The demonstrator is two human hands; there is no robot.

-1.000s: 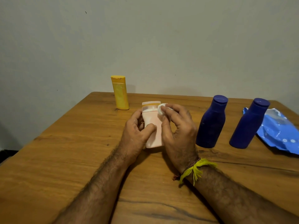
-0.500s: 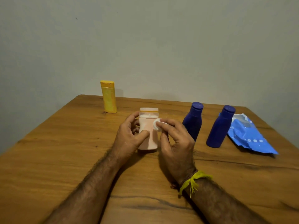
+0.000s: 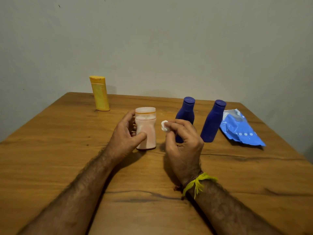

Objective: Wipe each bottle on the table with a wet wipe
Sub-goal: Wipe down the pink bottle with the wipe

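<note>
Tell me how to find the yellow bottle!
Look at the wooden table, then at its far left corner by the wall. The yellow bottle stands there upright and alone, far from both hands. It is the only yellow one: the other bottles are pink or dark blue.

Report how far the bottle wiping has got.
Nothing shows as finished. In hand: the left hand grips the pink bottle upright on the table; the right hand pinches the wipe just off it. Apparently left: the yellow bottle and two blue bottles, all untouched.
</note>
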